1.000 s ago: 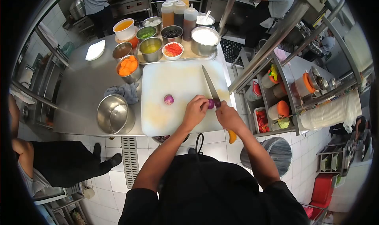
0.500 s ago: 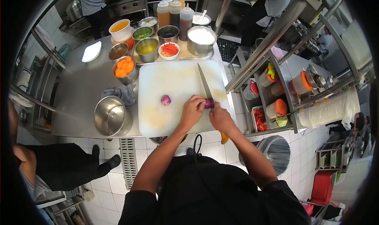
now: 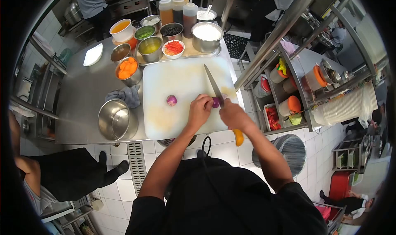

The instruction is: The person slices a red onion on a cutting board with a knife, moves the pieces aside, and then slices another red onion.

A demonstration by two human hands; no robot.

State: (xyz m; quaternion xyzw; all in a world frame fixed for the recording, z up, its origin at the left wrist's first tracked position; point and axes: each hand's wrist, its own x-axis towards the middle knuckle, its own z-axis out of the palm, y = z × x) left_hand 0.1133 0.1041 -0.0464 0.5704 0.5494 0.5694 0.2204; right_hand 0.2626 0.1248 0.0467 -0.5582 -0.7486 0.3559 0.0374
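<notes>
On the white cutting board (image 3: 165,82), my left hand (image 3: 199,112) has its fingers bent against a purple onion (image 3: 215,102), pinning it down. My right hand (image 3: 234,116) is wrapped around the yellow handle of a long kitchen knife (image 3: 212,81). The blade points away from me and lies along the onion's right side. A small pale bit, perhaps a cut end, shows just right of the blade. Another purple onion (image 3: 171,100) rests on the board, left of my left hand. My fingers partly cover the held onion.
Left of the board are a steel pot (image 3: 115,121), a grey cloth (image 3: 123,96) and a bowl of carrots (image 3: 127,70). Behind it stand squeeze bottles (image 3: 189,17), a red-strip bowl (image 3: 173,49) and a pot of white contents (image 3: 206,32). A bin (image 3: 284,154) is at right; co-workers are nearby.
My right hand has turned, so more of the yellow handle shows, and the blade now sits at the onion's right side. My left hand stays on the onion. The view has shifted slightly.
</notes>
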